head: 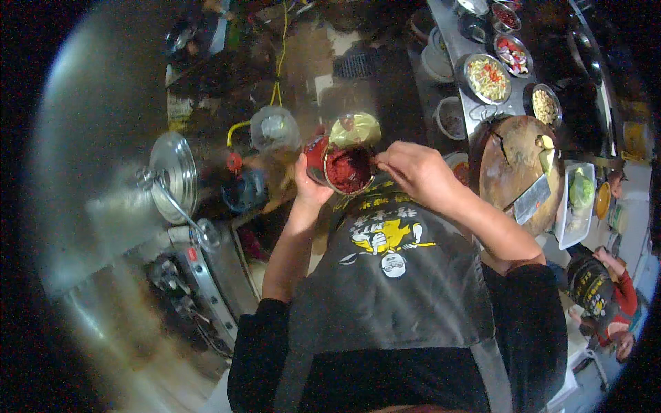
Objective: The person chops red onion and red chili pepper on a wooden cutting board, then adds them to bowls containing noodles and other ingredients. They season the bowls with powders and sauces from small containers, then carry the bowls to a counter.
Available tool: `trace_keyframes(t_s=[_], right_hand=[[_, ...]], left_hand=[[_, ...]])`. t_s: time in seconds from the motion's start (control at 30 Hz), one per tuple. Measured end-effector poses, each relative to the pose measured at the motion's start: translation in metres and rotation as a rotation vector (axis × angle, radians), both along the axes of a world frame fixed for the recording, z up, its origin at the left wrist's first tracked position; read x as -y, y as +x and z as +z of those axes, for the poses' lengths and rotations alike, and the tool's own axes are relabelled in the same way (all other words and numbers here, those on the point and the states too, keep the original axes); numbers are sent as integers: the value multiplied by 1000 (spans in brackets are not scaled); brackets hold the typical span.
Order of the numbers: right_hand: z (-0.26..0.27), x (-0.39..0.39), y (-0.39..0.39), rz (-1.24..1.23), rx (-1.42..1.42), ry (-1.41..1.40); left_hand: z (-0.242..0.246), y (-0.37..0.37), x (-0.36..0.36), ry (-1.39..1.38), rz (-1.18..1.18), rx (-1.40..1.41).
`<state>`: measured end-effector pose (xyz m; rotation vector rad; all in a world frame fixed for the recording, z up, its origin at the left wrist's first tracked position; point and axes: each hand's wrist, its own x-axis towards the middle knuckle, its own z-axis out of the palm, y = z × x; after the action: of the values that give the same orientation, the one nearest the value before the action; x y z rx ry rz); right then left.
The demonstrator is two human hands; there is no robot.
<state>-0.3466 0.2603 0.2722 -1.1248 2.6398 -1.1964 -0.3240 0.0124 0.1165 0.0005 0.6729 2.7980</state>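
My left hand [311,181] grips a red tin can [316,161] from its side. The can tilts with its mouth towards me, and a thick red paste [347,173] shows inside. Its gold-coloured metal lid [356,129] is bent back and still hangs at the rim. Beside the mouth, on the right, is my right hand [410,162] with thumb and fingers pinched together. A dark shape lies in the mouth near those fingertips; whether the fingers hold a utensil is too blurred to tell. Both hands are in front of my dark printed apron [397,310].
On the right, a round wooden chopping block [508,155] bears a cleaver [532,200]. Bowls of cut vegetables [487,80] stand on the steel counter beyond. A white tub [570,227] sits beside the block. A metal lid [174,178] is at left, above a stove [201,273]. Another person [601,289] is at far right.
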Motion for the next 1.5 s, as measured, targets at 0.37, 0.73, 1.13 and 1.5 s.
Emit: trace_keyframes(t_s=[0.37, 0.73, 1.13, 1.5], right_hand=[[19, -26, -108, -492, 373, -253], [17, -18, -94, -1046, 904, -1222], [-33, -105, -69, -1028, 862, -1384], [-86, -244, -122, -1330, 379, -407]], left_hand=[[20, -192, -33, 88, -324, 86], [20, -280, -47, -13, -541, 286], [27, -300, -61, -22, -574, 357], [39, -300, -126, -75, -345, 450]])
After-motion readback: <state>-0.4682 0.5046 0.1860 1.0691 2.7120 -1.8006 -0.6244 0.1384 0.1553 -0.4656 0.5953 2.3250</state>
